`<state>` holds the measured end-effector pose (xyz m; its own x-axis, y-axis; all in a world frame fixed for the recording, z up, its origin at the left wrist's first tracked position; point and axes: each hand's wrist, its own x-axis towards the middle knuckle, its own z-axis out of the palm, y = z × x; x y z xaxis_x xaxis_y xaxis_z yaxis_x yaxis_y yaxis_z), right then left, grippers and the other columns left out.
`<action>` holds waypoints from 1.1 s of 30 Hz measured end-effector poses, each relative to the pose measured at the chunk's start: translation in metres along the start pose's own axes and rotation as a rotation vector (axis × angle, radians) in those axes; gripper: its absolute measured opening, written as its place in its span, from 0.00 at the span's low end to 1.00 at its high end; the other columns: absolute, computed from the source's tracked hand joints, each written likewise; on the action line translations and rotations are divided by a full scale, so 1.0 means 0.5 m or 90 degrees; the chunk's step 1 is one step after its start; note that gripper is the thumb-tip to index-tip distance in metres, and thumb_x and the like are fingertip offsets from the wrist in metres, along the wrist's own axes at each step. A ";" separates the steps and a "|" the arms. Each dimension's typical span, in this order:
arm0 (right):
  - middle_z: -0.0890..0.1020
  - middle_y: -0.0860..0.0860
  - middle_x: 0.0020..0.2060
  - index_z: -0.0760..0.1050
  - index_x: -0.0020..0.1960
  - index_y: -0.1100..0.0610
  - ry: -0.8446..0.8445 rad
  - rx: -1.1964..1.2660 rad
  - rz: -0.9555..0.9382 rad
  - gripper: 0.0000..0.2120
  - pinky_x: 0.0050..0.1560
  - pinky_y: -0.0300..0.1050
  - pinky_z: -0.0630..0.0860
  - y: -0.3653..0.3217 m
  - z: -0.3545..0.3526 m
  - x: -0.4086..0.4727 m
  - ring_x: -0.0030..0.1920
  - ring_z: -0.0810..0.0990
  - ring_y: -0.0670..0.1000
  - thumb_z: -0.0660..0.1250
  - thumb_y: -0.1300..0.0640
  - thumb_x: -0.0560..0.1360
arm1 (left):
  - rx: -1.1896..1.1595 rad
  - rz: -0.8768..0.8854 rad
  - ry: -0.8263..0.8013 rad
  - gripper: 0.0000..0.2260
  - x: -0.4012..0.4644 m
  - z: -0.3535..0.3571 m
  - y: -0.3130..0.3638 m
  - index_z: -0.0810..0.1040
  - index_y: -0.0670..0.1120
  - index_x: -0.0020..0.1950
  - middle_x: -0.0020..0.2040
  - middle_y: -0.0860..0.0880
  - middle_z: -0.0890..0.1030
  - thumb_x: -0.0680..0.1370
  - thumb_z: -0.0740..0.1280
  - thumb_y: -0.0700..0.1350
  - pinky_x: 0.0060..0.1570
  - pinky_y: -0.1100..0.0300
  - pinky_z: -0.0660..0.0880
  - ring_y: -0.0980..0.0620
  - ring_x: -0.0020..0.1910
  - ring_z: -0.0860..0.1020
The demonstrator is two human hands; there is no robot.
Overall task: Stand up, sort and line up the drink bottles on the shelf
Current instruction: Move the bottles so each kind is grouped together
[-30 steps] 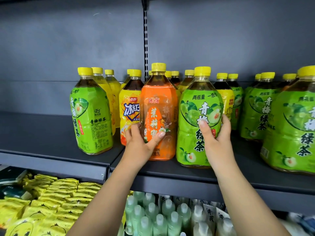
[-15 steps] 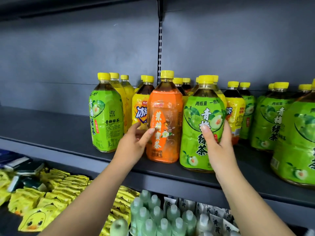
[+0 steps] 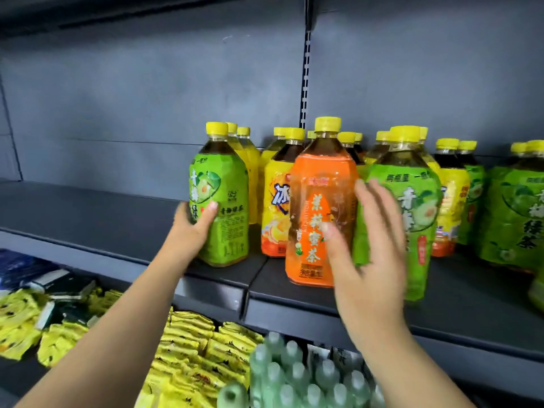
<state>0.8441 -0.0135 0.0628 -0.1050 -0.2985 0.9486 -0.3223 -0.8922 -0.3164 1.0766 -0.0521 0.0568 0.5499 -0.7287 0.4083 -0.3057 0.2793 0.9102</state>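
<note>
Fingers [image 3: 209, 212] of the left hand [image 3: 191, 228]: curled round the lower left side of the leftmost green bottle [image 3: 220, 201], thumb across its label; this bottle upright near the front edge of the dark shelf [image 3: 97, 219], yellow cap on. Yellow bottles [image 3: 250, 172]: in a row behind it, upright. Yellow-and-orange bottle [image 3: 275, 207]: upright, just right of the green one, partly hidden by the bottle in front. Orange bottle [image 3: 319, 207]: upright at the shelf front, yellow cap, standing forward of its neighbours. Right hand [image 3: 368, 248]: blurred, fingers straight and spread apart, palm raised in front of the gap between the orange bottle and the large green bottle [image 3: 412, 201]; whether it touches either cannot be told. Further bottles to the right: yellow-labelled and green-labelled, upright, running to the edge of view. Lower shelf, left to right: dark packets [image 3: 26, 272], yellow packets [image 3: 188, 343], small pale green bottles [image 3: 294, 375] with pale caps.
</note>
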 end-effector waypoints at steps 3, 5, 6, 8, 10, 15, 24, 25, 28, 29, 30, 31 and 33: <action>0.69 0.41 0.64 0.67 0.64 0.43 -0.167 0.222 0.227 0.23 0.66 0.31 0.60 -0.041 0.111 -0.002 0.65 0.65 0.38 0.66 0.45 0.70 | -0.004 0.016 -0.056 0.19 0.003 -0.011 -0.027 0.71 0.47 0.54 0.53 0.45 0.78 0.72 0.67 0.58 0.56 0.53 0.73 0.48 0.53 0.77; 0.68 0.47 0.68 0.65 0.68 0.48 -0.244 0.282 0.404 0.27 0.68 0.38 0.62 -0.045 0.180 -0.005 0.67 0.66 0.42 0.69 0.50 0.71 | 0.023 0.068 -0.063 0.12 -0.002 -0.023 -0.035 0.71 0.46 0.51 0.46 0.49 0.78 0.73 0.68 0.50 0.47 0.61 0.74 0.52 0.46 0.77; 0.67 0.49 0.70 0.63 0.70 0.50 -0.253 0.285 0.464 0.31 0.69 0.42 0.62 -0.043 0.211 -0.004 0.68 0.66 0.44 0.70 0.50 0.70 | 0.035 0.095 -0.085 0.08 -0.004 -0.029 -0.036 0.71 0.47 0.48 0.43 0.52 0.77 0.74 0.67 0.48 0.42 0.66 0.73 0.55 0.42 0.77; 0.68 0.49 0.69 0.61 0.71 0.49 -0.245 0.257 0.537 0.40 0.69 0.50 0.65 -0.038 0.250 0.001 0.68 0.68 0.49 0.73 0.43 0.63 | 0.037 0.125 -0.131 0.05 -0.008 -0.038 -0.032 0.70 0.50 0.43 0.40 0.52 0.75 0.75 0.66 0.45 0.34 0.72 0.71 0.60 0.37 0.75; 0.73 0.47 0.64 0.65 0.65 0.46 -0.227 0.221 0.560 0.38 0.65 0.52 0.69 -0.029 0.275 0.003 0.64 0.72 0.49 0.74 0.39 0.59 | 0.016 0.122 -0.181 0.07 -0.004 -0.048 -0.034 0.67 0.49 0.42 0.39 0.50 0.73 0.75 0.65 0.43 0.29 0.74 0.69 0.66 0.31 0.75; 0.76 0.45 0.60 0.65 0.68 0.49 -0.181 0.183 0.519 0.30 0.64 0.48 0.70 -0.018 0.277 -0.016 0.60 0.74 0.47 0.70 0.47 0.69 | -0.203 -0.013 -0.407 0.12 0.022 -0.075 -0.033 0.67 0.44 0.46 0.46 0.46 0.78 0.72 0.60 0.52 0.43 0.63 0.79 0.60 0.40 0.80; 0.75 0.47 0.62 0.63 0.68 0.48 -0.039 0.042 0.461 0.34 0.63 0.46 0.69 -0.022 0.274 -0.033 0.61 0.73 0.50 0.69 0.43 0.65 | -0.103 0.013 -0.166 0.28 0.151 -0.037 -0.018 0.60 0.45 0.70 0.71 0.41 0.64 0.73 0.67 0.48 0.62 0.56 0.65 0.46 0.68 0.66; 0.74 0.47 0.63 0.63 0.68 0.48 -0.037 0.033 0.458 0.35 0.64 0.48 0.69 -0.023 0.276 -0.035 0.62 0.73 0.50 0.69 0.42 0.65 | -0.104 0.003 -0.180 0.33 0.164 -0.026 -0.016 0.54 0.46 0.73 0.73 0.41 0.59 0.73 0.68 0.49 0.65 0.54 0.63 0.45 0.71 0.61; 0.74 0.47 0.64 0.62 0.69 0.47 -0.030 0.033 0.459 0.37 0.65 0.52 0.70 -0.020 0.277 -0.038 0.62 0.73 0.51 0.68 0.40 0.63 | -0.113 -0.041 -0.247 0.38 0.180 0.005 -0.023 0.46 0.47 0.75 0.75 0.42 0.57 0.74 0.66 0.50 0.64 0.51 0.64 0.44 0.71 0.62; 0.74 0.47 0.63 0.62 0.69 0.47 -0.027 0.033 0.458 0.37 0.64 0.53 0.70 -0.018 0.277 -0.037 0.62 0.73 0.50 0.69 0.40 0.64 | -0.125 -0.054 -0.266 0.36 0.183 0.015 -0.030 0.48 0.46 0.75 0.73 0.42 0.61 0.74 0.65 0.51 0.61 0.52 0.66 0.45 0.67 0.67; 0.74 0.47 0.63 0.62 0.69 0.47 -0.027 0.032 0.457 0.36 0.64 0.53 0.70 -0.016 0.278 -0.037 0.62 0.73 0.50 0.69 0.41 0.64 | -0.128 -0.062 -0.281 0.33 0.184 0.020 -0.035 0.53 0.44 0.74 0.71 0.42 0.67 0.75 0.64 0.52 0.57 0.54 0.69 0.46 0.63 0.71; 0.74 0.47 0.63 0.62 0.69 0.47 -0.027 0.031 0.456 0.35 0.64 0.53 0.70 -0.014 0.278 -0.038 0.62 0.73 0.50 0.70 0.42 0.65 | -0.117 -0.062 -0.291 0.30 0.185 0.023 -0.039 0.58 0.44 0.72 0.68 0.43 0.71 0.74 0.64 0.53 0.54 0.55 0.70 0.47 0.58 0.73; 0.74 0.47 0.63 0.63 0.69 0.47 -0.024 0.030 0.456 0.37 0.64 0.53 0.70 -0.013 0.278 -0.040 0.62 0.73 0.50 0.70 0.40 0.63 | -0.132 -0.067 -0.275 0.24 0.192 0.015 -0.048 0.67 0.45 0.64 0.60 0.44 0.76 0.75 0.61 0.58 0.53 0.55 0.71 0.48 0.55 0.75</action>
<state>0.9789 -0.0487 0.0457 -0.2434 -0.8266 0.5074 -0.1457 -0.4861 -0.8617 1.1309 -0.1336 0.0736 0.1837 -0.9401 0.2872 -0.0801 0.2769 0.9576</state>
